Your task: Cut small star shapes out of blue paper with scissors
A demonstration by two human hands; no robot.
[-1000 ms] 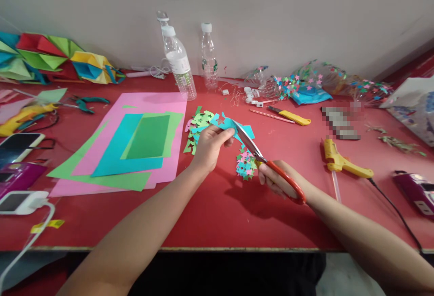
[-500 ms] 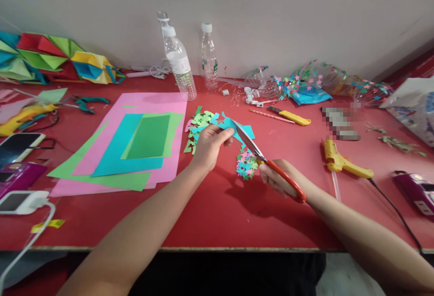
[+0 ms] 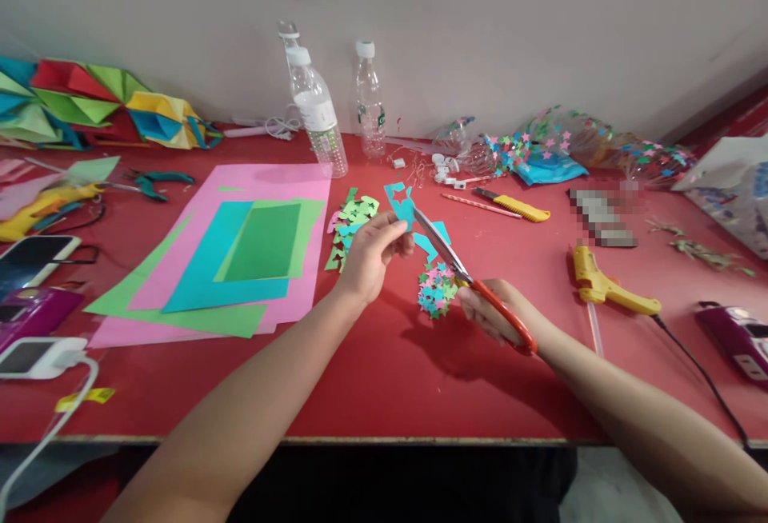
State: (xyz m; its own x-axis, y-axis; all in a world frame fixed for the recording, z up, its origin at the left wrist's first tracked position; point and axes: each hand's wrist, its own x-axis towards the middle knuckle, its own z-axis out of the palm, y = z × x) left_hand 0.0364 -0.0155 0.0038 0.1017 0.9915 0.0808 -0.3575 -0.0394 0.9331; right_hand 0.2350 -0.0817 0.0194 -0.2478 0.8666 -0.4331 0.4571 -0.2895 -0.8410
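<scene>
My left hand [image 3: 373, 255] is closed, pinching a blue piece of paper [image 3: 394, 192] between thumb and fingers. That piece has a star-shaped gap at its upper end. In my right hand [image 3: 489, 311] is a pair of scissors [image 3: 502, 313] with red handles, fingers wrapped round them. The blades point up and left, with their tips close to the blue paper's right edge. Just below the blades lies a pile of small coloured paper stars [image 3: 438, 291]. Green, blue and pink paper scraps [image 3: 362, 209] sit behind and left of my left hand.
Stacked coloured sheets [image 3: 312, 267] lie at left. Plastic bottles [image 3: 319, 119] stand along the wall. A yellow utility knife [image 3: 523, 207] and a glue gun [image 3: 609, 289] lie at right, the gun's cable trailing to the table's front edge. Pliers [image 3: 153, 183] rest at far left.
The blue paper has turned upward in my left hand, so its star-shaped gap now shows. The scissors have shifted only slightly.
</scene>
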